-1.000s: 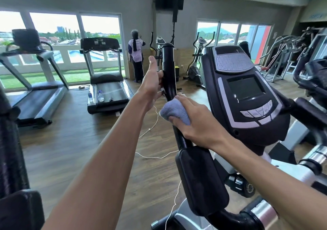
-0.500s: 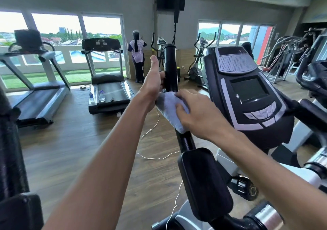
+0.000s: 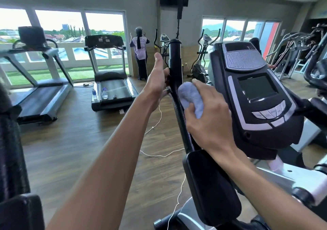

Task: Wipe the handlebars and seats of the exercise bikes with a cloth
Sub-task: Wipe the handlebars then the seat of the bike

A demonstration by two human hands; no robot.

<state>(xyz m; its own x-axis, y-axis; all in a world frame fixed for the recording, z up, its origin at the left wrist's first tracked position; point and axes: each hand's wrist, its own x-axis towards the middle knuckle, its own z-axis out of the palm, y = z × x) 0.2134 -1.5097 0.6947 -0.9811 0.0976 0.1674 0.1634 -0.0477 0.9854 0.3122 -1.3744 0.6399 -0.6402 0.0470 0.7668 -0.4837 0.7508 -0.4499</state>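
Observation:
A black upright handlebar (image 3: 175, 60) of the exercise machine rises in the middle of the view. My left hand (image 3: 156, 81) grips it from the left, thumb pointing up, fingers curled round the bar. My right hand (image 3: 210, 116) holds a light blue cloth (image 3: 191, 97) and presses it against the right side of the bar, just below my left hand. The machine's black console (image 3: 253, 95) with a dark screen sits right of the bar. No seat is visible.
Two treadmills (image 3: 109, 81) stand at the left by the windows, with bottles on the nearer one. A person (image 3: 139, 53) stands at the far wall. A white cable (image 3: 159, 123) trails over the wooden floor. More machines (image 3: 292, 53) crowd the right side.
My right hand with the cloth has slid up the handlebar and round to its right side. My left hand has kept its grip near the top.

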